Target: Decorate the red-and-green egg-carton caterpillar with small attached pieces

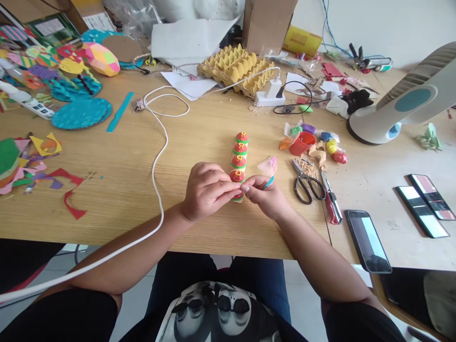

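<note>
Nearest the camera is a shirt [231, 311] with a black-and-white print, on the near side of the row of red domes [238, 149], which is my landmark here.

Biggest to smallest, then. The wooden table [199, 232] sits under the row. The white cable [156, 190] curves around left of the row and crosses the left forearm [121, 251], so if that arm swings wide it could snag and drag the loose loop along.

The left hand [204, 192] is just left of the row's near end, fingers bent. The right hand [267, 197] is just right of it, thumb and finger drawn in. Their tips meet over the row, and I can't tell if anything tiny is pinched there. I count 5 domes, the nearest partly covered, so pressing blind could dent it or smudge the yellow bits imo.

Scissors [307, 183] and a red cutter [332, 199] lie right of the row, near the right hand. A careless reach could mean a nick if that blade's out.

Smallest: a turquoise sliver [269, 182] at the right hand. Held or stuck on? Can't tell, so it might drop.
</note>
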Available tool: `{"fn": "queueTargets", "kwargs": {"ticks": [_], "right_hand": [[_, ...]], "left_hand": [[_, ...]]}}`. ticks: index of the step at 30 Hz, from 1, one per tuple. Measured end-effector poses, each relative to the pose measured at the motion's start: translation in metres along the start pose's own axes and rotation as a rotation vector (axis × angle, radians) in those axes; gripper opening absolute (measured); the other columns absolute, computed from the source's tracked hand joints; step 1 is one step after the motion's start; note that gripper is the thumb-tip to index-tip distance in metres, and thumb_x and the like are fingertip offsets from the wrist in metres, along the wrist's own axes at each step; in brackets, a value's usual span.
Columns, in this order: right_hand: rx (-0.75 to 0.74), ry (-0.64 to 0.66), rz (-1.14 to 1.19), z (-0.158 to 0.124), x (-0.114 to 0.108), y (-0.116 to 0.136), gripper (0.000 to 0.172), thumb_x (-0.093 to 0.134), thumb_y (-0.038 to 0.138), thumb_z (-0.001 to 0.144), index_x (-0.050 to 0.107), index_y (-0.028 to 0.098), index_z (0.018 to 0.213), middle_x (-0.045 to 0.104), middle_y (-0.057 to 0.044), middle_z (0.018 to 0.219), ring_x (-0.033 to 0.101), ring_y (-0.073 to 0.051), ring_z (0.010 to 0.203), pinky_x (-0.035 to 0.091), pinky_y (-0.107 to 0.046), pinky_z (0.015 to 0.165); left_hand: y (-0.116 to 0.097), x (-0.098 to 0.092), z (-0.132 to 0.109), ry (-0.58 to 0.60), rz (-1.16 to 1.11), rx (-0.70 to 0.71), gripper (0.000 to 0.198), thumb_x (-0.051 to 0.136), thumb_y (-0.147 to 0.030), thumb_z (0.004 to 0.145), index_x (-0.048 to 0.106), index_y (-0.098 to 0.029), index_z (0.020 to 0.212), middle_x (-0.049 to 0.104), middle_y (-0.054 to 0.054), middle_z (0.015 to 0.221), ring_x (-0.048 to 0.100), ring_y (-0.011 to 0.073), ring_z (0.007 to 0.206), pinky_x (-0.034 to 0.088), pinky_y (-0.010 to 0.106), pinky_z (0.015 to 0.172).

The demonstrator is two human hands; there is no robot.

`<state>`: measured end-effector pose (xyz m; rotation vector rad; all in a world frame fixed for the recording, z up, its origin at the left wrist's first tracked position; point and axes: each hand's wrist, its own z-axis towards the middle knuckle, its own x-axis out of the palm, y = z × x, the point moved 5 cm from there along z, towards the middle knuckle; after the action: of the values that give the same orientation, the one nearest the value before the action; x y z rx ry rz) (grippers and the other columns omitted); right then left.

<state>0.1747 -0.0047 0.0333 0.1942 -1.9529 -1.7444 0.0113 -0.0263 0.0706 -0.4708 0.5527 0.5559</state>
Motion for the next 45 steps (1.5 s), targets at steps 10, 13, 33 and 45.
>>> {"fn": "queueTargets", "kwargs": {"ticks": [10, 13, 33, 45], "right_hand": [[-0.035, -0.059, -0.093, -0.004, 0.003, 0.006, 0.028, 0.081, 0.042, 0.079, 0.072, 0.016, 0.072, 0.065, 0.0, 0.065, 0.051, -0.009, 0.057, 0.043, -0.025, 0.056], [-0.036, -0.1, -0.088, -0.004, 0.001, 0.002, 0.027, 0.08, 0.041, 0.079, 0.071, 0.016, 0.074, 0.067, -0.002, 0.068, 0.053, -0.01, 0.06, 0.042, -0.025, 0.056], [0.115, -0.127, 0.146, 0.004, -0.017, -0.001, 0.044, 0.085, 0.053, 0.07, 0.062, 0.018, 0.08, 0.049, 0.006, 0.061, 0.027, -0.005, 0.049, 0.013, -0.022, 0.045], [0.103, -0.159, 0.17, 0.006, -0.025, -0.004, 0.052, 0.081, 0.061, 0.072, 0.051, 0.019, 0.068, 0.045, 0.006, 0.055, 0.029, -0.005, 0.048, 0.014, -0.021, 0.044]], "left_hand": [[-0.001, -0.005, -0.005, -0.037, -0.001, 0.06, 0.012, 0.078, -0.031, 0.084, 0.076, -0.036, 0.096, 0.072, -0.003, 0.078, 0.062, 0.0182, 0.085, 0.041, 0.037, 0.081], [0.0, -0.005, -0.004, -0.035, 0.02, 0.047, 0.008, 0.077, -0.031, 0.085, 0.075, -0.035, 0.091, 0.07, -0.003, 0.075, 0.061, 0.0186, 0.084, 0.04, 0.038, 0.08], [0.033, 0.018, -0.005, 0.023, -0.675, -0.672, 0.02, 0.065, -0.037, 0.094, 0.078, -0.022, 0.097, 0.073, 0.004, 0.097, 0.065, 0.0171, 0.095, 0.051, 0.03, 0.087], [0.04, 0.024, -0.011, -0.007, -0.729, -0.812, 0.033, 0.069, -0.051, 0.088, 0.075, -0.019, 0.089, 0.075, 0.007, 0.095, 0.067, 0.0197, 0.093, 0.052, 0.031, 0.087]]}}
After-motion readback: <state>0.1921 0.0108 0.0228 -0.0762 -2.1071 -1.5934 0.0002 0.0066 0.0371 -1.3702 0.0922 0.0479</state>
